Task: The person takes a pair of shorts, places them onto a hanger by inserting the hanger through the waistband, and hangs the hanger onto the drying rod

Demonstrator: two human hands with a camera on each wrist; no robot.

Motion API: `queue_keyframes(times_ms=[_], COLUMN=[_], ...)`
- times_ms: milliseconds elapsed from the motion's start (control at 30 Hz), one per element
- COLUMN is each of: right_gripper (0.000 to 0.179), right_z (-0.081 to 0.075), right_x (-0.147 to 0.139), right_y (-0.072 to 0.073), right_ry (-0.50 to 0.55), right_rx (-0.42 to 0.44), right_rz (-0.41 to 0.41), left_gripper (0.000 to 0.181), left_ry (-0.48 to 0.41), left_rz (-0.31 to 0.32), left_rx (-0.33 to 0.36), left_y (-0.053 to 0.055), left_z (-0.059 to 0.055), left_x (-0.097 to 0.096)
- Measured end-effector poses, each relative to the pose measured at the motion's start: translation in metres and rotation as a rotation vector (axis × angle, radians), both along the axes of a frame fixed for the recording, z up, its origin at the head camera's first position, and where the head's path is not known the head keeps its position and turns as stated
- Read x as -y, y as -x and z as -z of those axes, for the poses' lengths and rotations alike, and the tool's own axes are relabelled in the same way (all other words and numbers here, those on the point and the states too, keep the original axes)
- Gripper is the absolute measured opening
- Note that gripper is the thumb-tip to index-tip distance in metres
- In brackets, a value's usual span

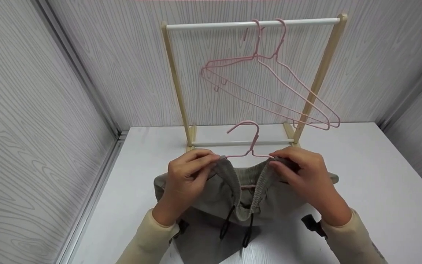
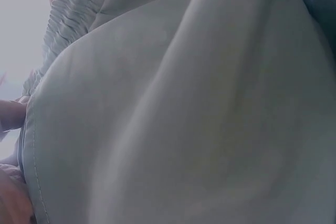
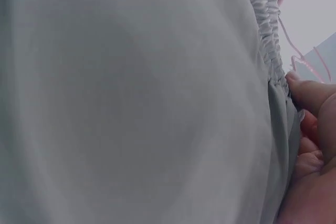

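Grey-green pants [image 1: 211,196] with a gathered elastic waistband [image 1: 233,179] and dark drawstring loops hang between both hands. A pink wire hanger [image 1: 254,143] sits within the waist, its hook and shoulders above the band and a bit of its lower bar visible in the opening. My left hand [image 1: 189,176] pinches the waistband at the hanger's left shoulder. Opposite it, my right hand [image 1: 306,172] pinches the band at the right shoulder, thumb in front. Fabric [image 2: 157,103] fills most of the left wrist view; in the right wrist view, right-hand fingertips press against the gathered edge [image 3: 270,40].
Behind the hands stands a wooden rack [image 1: 176,80] with a white top rail [image 1: 211,25]. Two pink hangers [image 1: 288,86] hang from that rail, tilted down to the right. The white table [image 1: 365,176] meets wood-patterned walls [image 1: 24,110] at the back and left.
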State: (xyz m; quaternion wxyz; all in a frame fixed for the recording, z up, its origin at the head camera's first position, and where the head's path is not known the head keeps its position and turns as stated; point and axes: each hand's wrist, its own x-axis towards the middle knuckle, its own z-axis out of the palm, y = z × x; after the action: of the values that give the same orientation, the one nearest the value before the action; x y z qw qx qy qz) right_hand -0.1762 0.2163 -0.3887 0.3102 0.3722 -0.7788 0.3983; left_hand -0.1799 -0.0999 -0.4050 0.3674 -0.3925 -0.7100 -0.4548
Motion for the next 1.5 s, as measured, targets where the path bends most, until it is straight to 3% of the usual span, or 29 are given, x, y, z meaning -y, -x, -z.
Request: queue_keyframes(times_ms=[300,733,1233,1500], right_gripper=[0.028,0.026,0.026,0.026], right_z=[-0.010,-0.028,-0.038,-0.038], right_x=[0.001,-0.005,-0.010,-0.012], right_y=[-0.002,-0.006,-0.008,-0.008], right_ry=[0.035,0.099,0.112,0.114], right_rx=[-0.027,-0.006,0.024,0.022], right_rz=[0.035,0.109,0.153,0.164], left_gripper=[0.020,0.017,0.020,0.025], left_ry=[-0.038,-0.061,-0.060,-0.064], left_rz=[0.040,0.023,-0.027,-0.034], left_rx=[0.127,0.149,0.173,0.209], left_y=[-0.003,-0.004,-0.002,-0.003], left_z=[-0.012,-0.028,-0.026,-0.017], left_x=[0.000,0.014,0.034,0.045])
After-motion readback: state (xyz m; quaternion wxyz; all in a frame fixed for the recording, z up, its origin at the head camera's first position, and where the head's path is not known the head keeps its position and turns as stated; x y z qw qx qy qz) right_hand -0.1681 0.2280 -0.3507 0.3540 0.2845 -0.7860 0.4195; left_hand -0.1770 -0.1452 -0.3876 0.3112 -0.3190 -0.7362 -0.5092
